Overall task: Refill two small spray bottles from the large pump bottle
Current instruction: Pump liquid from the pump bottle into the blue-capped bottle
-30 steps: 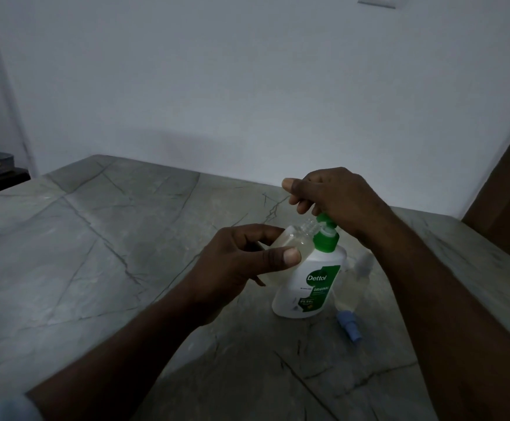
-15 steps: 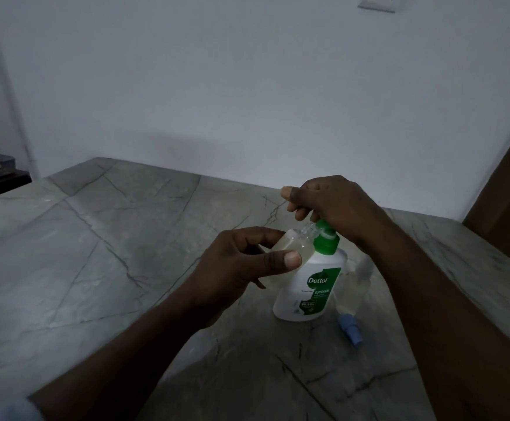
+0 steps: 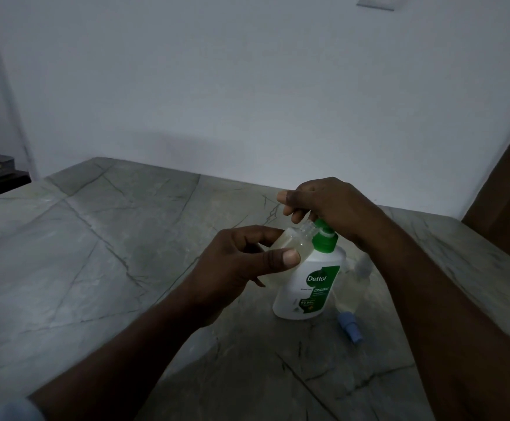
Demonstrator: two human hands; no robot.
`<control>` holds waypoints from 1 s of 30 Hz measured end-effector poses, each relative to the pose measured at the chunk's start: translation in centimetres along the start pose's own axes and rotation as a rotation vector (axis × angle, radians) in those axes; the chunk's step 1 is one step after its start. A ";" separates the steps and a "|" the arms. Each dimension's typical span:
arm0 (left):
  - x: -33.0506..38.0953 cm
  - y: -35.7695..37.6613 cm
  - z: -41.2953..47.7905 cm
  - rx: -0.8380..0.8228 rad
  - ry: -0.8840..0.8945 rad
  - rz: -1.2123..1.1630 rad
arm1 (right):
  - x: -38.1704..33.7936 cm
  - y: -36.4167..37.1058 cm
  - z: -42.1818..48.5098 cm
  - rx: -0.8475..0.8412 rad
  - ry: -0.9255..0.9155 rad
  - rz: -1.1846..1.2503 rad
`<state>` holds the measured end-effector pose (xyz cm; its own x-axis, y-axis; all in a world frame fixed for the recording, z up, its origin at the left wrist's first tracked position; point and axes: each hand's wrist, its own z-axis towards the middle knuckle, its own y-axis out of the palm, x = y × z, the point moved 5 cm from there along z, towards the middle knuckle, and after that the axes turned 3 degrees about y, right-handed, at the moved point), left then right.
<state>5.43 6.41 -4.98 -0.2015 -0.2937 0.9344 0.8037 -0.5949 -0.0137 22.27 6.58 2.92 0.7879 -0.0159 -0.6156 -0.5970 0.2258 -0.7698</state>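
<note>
On the pump bottle (image 3: 311, 287), "Dettol" is printed on the green label (image 3: 328, 278), with "ORIGINAL" at 6 o'clock below it and a faint "99.9%" lower still.

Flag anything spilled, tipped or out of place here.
No spill shows. Only the blue spray cap lies loose on its side on the table, beside the pump bottle, screwed onto nothing.

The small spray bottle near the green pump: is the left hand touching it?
Touching. In the head view the left hand holds the small spray bottle: its thumb lies across the front and its fingers curl round the far side.
</note>
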 end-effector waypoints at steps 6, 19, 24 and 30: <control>-0.1 0.0 0.0 -0.009 0.001 -0.003 | 0.2 -1.0 -0.2 0.146 -0.050 0.025; -0.2 0.0 -0.1 -0.010 0.003 -0.001 | -0.3 -0.4 -0.3 0.058 0.003 0.009; -0.3 -0.1 0.0 -0.009 0.006 -0.027 | -0.3 -0.4 -0.4 0.061 -0.003 -0.008; -0.1 0.0 0.0 -0.008 0.008 -0.014 | -0.4 -2.0 -0.7 0.316 -0.094 0.132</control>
<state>5.42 6.42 -5.13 -0.2167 -0.2912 0.9318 0.7961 -0.6052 -0.0040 23.07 5.48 4.56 0.7266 0.1203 -0.6764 -0.6297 0.5103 -0.5857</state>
